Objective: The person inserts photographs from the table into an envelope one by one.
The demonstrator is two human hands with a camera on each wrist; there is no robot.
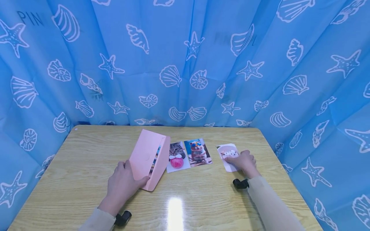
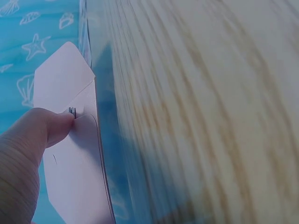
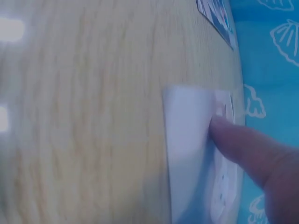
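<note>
We grip the pink envelope left-handed; right hand touches the rightmost photo on the table, pinch unclear. Pick-up step, we judge; next needs a firm edge hold.

On the near left it's a pale beige sleeve, plain cloth, ending in a simple cuff right at the wrist, with the bare left hand beyond it. And tucked against the right of that cuff, look, a little black camera, stubby, with a rounded end! Over to the right, a matching sleeve, far more of it on show, same soft beige, smooth, its cuff at the far end. Another black camera sits at its left, just as chunky, and the right hand is bare too.
</note>
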